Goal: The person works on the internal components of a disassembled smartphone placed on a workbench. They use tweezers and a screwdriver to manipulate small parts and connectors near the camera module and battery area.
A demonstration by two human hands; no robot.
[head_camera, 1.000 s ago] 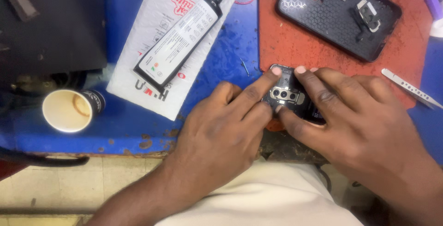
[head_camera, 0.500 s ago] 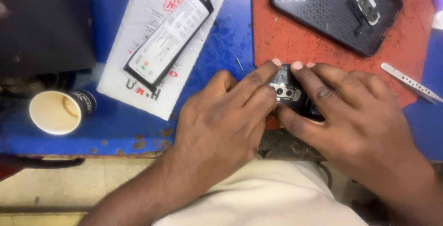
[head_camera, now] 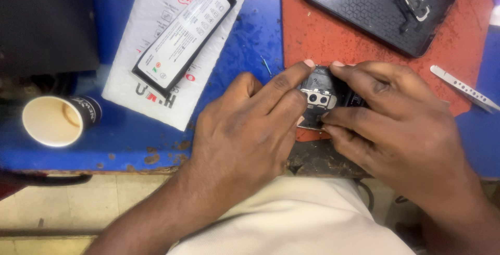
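Note:
A small dark phone part with a twin-lens camera module point(head_camera: 319, 97) lies at the near edge of the red mat point(head_camera: 323, 36). My left hand point(head_camera: 245, 130) presses it from the left, index and middle fingertips on its top and side. My right hand point(head_camera: 396, 125) grips it from the right, thumb under the module and fingers over its far edge. Most of the part is hidden beneath my fingers.
A black phone back cover point(head_camera: 377, 7) with a loose camera frame lies on the red mat at the back. A phone battery point(head_camera: 185, 33) rests on a white padded envelope point(head_camera: 151, 88). Metal tweezers point(head_camera: 463, 88) lie right. A paper cup point(head_camera: 54, 120) stands left on the blue bench point(head_camera: 239, 41).
Both hands stayed on the camera part; my left fingers shifted slightly over it. The view drifted a little, so the bench items sit higher in frame.

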